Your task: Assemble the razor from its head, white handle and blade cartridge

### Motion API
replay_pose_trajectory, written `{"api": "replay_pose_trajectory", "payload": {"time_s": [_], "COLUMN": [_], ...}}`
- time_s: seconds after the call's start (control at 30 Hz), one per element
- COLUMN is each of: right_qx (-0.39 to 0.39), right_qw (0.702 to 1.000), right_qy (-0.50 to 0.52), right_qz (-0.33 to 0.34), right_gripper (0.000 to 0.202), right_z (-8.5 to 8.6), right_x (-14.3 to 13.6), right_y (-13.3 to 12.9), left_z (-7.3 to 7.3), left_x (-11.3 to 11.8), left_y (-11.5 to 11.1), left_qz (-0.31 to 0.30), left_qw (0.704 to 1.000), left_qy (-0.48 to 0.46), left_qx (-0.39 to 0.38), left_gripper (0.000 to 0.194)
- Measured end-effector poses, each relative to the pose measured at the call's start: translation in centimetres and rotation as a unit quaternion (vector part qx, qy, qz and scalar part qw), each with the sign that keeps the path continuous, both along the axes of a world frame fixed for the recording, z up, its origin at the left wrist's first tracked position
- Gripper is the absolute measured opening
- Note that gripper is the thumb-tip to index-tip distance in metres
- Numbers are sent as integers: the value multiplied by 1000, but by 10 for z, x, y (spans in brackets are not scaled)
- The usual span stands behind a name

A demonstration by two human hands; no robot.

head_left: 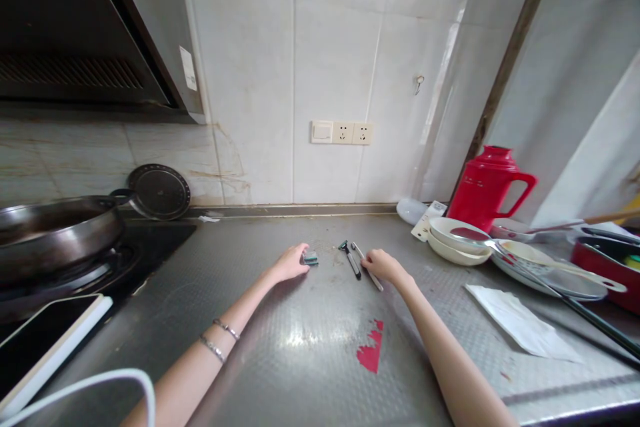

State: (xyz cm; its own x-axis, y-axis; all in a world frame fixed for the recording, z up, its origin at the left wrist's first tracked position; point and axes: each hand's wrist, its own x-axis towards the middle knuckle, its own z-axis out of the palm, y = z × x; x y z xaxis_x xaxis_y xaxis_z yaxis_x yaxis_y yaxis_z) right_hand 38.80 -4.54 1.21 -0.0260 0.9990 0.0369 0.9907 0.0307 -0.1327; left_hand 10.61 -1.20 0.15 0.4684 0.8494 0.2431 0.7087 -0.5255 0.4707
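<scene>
My left hand (293,262) rests at the middle of the metal counter (280,347), its thumb and fingers closed about a small green-and-grey block (311,258). What kind of thing the block is, I cannot make out. To its right lies a black-and-silver razor (352,263), head pointing away from me and touched by neither hand. Just beyond the razor, my right hand (384,264) has its fingers closed on a slim silver pen-like stick (374,278). Both ends of the stick show, while its middle is partly hidden by the fingers.
A torn red scrap (370,350) lies nearer me. At left are a pan (60,230) on the stove and a phone (50,347) with a white cable. Bowls (457,250), a red thermos (484,190) and a white paper sheet (520,320) occupy the right.
</scene>
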Motion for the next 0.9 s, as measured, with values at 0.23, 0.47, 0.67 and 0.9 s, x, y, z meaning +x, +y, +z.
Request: {"api": "replay_pose_trajectory", "payload": {"time_s": [0.23,0.47,0.67,0.9], "right_qx": [14,130,111,56], "right_qw": [1000,975,923,920], "right_qy": [10,166,266,268], "right_qz": [-10,75,255,278], "right_gripper": [34,24,55,63], "right_z": [0,20,27,19], "right_x": [2,-5,-39,-45], "right_y": [0,-5,-19,-17], "left_z": [-2,11,30,41], "left_x": [1,10,28,38], "left_y": [-1,-7,-29,-48], "left_qz": [15,-19,-86,-121], "left_qw": [1000,997,993,990], "left_qy": [-12,-71,-70,-63], "left_qx": [9,32,42,29], "left_gripper": [40,50,54,52]}}
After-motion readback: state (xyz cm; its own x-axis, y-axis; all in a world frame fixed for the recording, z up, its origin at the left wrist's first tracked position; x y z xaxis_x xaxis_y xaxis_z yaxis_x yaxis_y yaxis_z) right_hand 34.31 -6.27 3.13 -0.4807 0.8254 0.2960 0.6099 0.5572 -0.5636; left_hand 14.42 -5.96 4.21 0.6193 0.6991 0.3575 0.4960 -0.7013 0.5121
